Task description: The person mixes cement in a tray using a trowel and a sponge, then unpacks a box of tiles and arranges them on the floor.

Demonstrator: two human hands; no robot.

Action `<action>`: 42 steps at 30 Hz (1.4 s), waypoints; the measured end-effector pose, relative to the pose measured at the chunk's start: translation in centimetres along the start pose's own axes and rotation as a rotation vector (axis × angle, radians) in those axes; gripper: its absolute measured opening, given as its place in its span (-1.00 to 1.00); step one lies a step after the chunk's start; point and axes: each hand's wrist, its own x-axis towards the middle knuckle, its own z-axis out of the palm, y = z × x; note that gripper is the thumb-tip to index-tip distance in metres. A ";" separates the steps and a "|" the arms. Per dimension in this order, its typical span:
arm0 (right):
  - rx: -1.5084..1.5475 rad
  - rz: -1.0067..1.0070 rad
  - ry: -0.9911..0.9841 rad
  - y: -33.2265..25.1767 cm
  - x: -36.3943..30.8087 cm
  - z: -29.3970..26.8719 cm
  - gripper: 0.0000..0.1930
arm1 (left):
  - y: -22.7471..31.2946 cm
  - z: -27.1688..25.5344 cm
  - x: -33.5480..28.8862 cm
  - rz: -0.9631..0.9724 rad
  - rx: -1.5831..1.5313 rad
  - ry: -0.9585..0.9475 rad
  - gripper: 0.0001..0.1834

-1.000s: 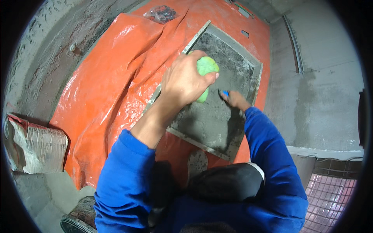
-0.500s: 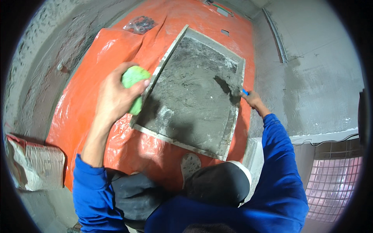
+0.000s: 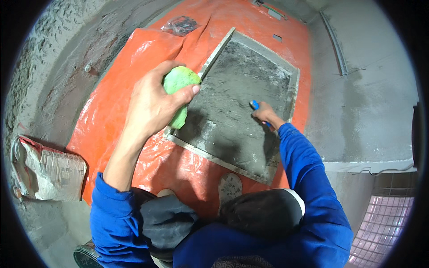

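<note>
Green sponge, rounded, gripped by left hand

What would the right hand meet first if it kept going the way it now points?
The right hand, gripping a blue-handled tool, points up-left across the mortar-covered slab. It would probably meet more wet mortar first, then the slab's far rim; depth is hard to judge.

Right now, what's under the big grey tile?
Under the mortar-smeared tile lies an orange plastic sheet, visible all round its edges. The floor beneath it is covered. The left hand holds a green sponge over its corner.
</note>
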 end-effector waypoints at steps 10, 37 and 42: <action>-0.808 -0.453 0.173 -3.8 -12.5 -10.3 -0.74 | 0.5 2.9 1.2 0.233 0.048 0.108 -0.46; -0.663 -0.053 0.404 -7.7 -14.8 -22.7 -0.47 | -2.5 1.8 2.1 0.128 0.128 0.136 -0.49; -0.292 -0.234 0.786 -4.0 -21.0 -33.1 -0.49 | -2.9 2.3 3.1 0.072 0.121 0.054 -0.45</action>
